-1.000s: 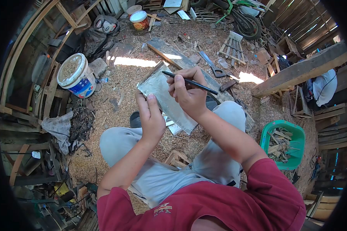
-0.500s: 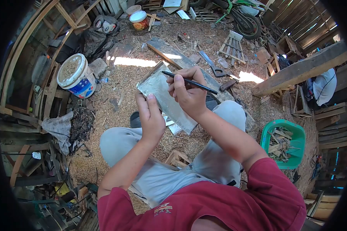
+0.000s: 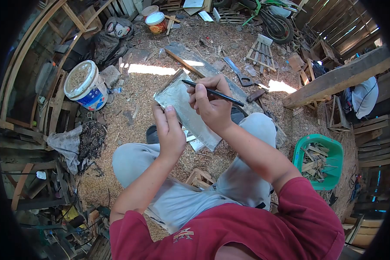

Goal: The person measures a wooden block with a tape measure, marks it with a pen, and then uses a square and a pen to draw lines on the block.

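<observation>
A pale, whitish flat board (image 3: 180,96) with a brown wooden edge is tilted in front of me, above my knees. My left hand (image 3: 170,135) grips its near left edge, thumb lying on the face and fingers tucked behind. Over the board's upper right part, my right hand (image 3: 214,104) pinches a slim black pen (image 3: 233,100). The pen's tip points up and left, close over the board's far end. Below the board, partly covered by it, lie white pieces (image 3: 196,144) on the ground.
Wood shavings cover the floor. Beyond the board lie a long plank (image 3: 229,86), a handsaw (image 3: 238,73) and a hammer (image 3: 256,95). A paint bucket (image 3: 91,93) stands left; a green tub (image 3: 339,167) of wood scraps sits right, near a slanting wooden beam (image 3: 338,78).
</observation>
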{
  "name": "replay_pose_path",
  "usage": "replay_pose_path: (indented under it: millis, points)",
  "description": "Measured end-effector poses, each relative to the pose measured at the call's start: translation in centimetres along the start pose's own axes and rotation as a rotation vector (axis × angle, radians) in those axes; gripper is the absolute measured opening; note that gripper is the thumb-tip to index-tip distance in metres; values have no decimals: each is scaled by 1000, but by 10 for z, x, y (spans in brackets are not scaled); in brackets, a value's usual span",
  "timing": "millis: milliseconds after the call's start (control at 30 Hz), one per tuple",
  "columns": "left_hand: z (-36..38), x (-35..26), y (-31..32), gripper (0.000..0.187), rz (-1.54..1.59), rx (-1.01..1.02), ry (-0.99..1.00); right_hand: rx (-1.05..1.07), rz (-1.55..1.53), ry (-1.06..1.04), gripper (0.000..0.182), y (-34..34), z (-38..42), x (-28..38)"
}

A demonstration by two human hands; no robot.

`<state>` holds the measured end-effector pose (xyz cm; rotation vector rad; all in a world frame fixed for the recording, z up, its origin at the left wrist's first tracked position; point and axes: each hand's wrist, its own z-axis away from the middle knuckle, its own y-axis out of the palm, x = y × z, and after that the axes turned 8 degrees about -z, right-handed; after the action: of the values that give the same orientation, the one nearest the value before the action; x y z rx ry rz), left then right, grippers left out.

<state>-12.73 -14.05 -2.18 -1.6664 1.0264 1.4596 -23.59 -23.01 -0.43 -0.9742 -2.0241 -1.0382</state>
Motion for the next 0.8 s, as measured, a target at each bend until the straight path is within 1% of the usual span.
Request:
replay_pose_path:
  millis: [33,133,233,333,433,567,633,667,767,800]
  points:
    - [0,4,-2,49,-25,13,1,-6,-3,11,14,0,0,0]
    - [0,5,-1,52,-19,8,-3,3,10,-19,14,0,-1,-1]
    - [0,3,-1,51,-26,19,-7,5,13,-4,14,0,0,0]
    - [0,-6,5,39,41,-36,-12,-27,-18,14,13,1,-1,-2]
    - [-8,10,0,44,27,-11,-58,-51,-36,41,15,0,-3,2]
    - [-20,18,-1,32,224,-113,-241,-181,-4,95,19,-15,-20,3]
    - [-23,12,-5,28,270,-165,-298,-234,41,159,25,-28,-26,1]
    - [-25,16,-13,26,279,-184,-309,-241,62,167,31,-32,-27,1]
    - [-39,32,-43,27,206,-335,-225,-263,25,243,30,-50,-28,-8]
    - [-43,25,-50,28,187,-409,-145,-246,0,282,27,-58,-27,-13]
